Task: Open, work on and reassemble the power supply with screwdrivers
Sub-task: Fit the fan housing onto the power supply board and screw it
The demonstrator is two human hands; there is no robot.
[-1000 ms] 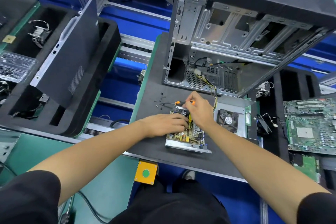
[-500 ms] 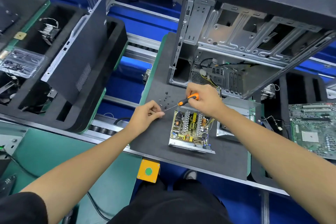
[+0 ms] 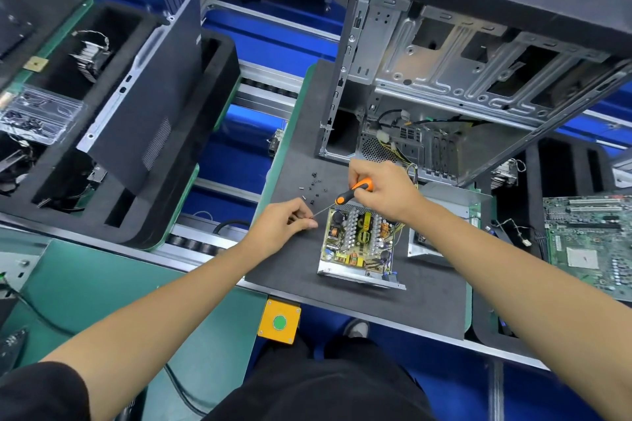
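Observation:
The opened power supply (image 3: pixel 357 244) lies on the dark mat (image 3: pixel 427 297), its circuit board bare in the metal tray. My right hand (image 3: pixel 383 190) grips an orange-and-black screwdriver (image 3: pixel 352 193) just above the supply's far edge, shaft pointing left and down. My left hand (image 3: pixel 285 220) sits left of the supply with fingers pinched at the shaft's tip; whether a screw is between them is too small to tell. Several loose black screws (image 3: pixel 313 190) lie on the mat beyond my left hand. The supply's metal cover with its fan (image 3: pixel 441 225) rests to the right.
An open computer case (image 3: pixel 444 79) stands just behind the supply. A motherboard (image 3: pixel 588 243) lies at far right. Left are black foam trays (image 3: pixel 219 85) with a side panel (image 3: pixel 147 106) and a clear screw box (image 3: pixel 37 116). A yellow button box (image 3: pixel 278 321) hangs below the mat edge.
My left hand came off the circuit board and moved left to the screwdriver tip. My right hand lifted the screwdriver and tilted its tip toward my left hand.

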